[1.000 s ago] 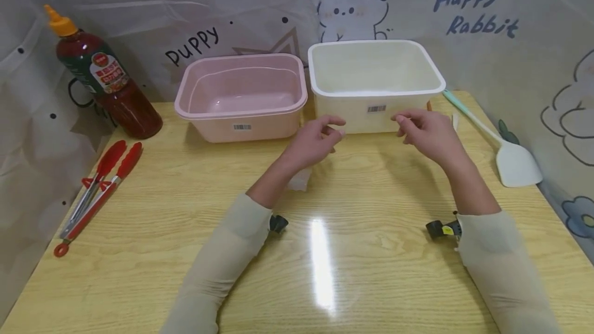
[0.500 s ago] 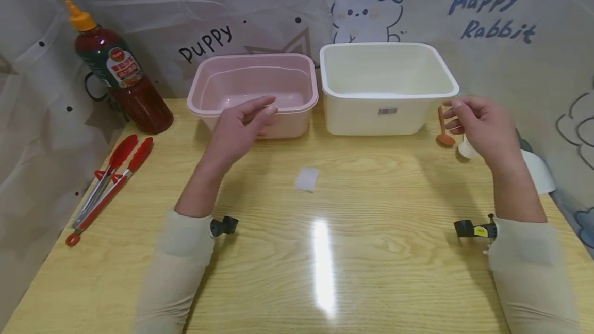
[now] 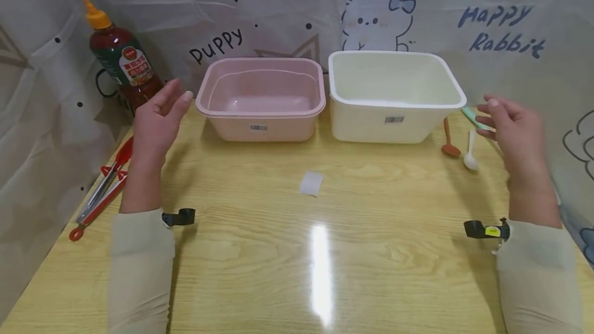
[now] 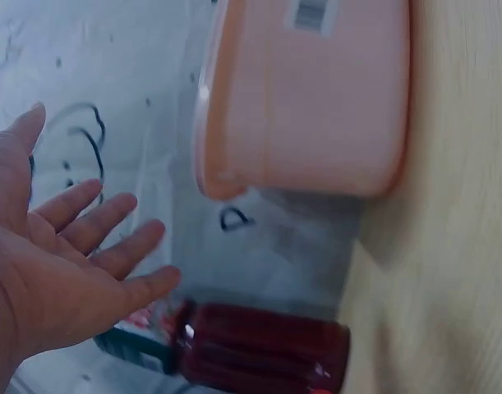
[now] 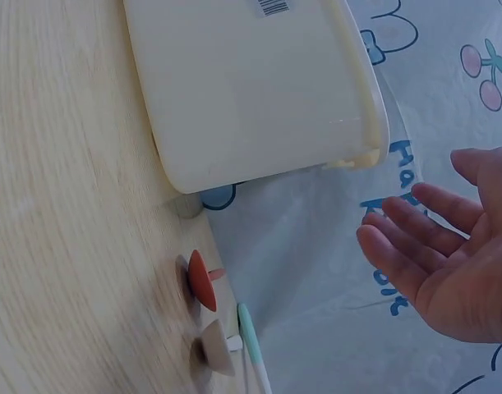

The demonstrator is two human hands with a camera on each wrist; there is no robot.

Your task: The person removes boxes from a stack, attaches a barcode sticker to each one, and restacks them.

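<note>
My left hand [image 3: 158, 122] hovers over the table's left side with relaxed fingers and holds nothing. It overlaps the lower part of a sauce bottle [image 3: 132, 63] with a yellow cap and the red heads of a pair of tongs [image 3: 99, 195]. On the right, my right hand [image 3: 517, 133] is raised, fingers loosely spread and nothing in them. Beside it lie a brown spoon [image 3: 450, 149], a white spoon [image 3: 471, 161] and a spatula with a green handle [image 3: 473, 117]; most of the spatula is hidden behind the hand.
A pink bin [image 3: 264, 130] and a cream white bin [image 3: 380, 128] stand side by side at the back, both without contents in sight. A small pale square [image 3: 311, 183] lies mid-table. Behind rises a printed cloth [image 3: 278, 9].
My hands have moved apart from in front of the bins, the left toward the bottle and tongs, the right toward the spatula. The pale square and both spoons have come into full view.
</note>
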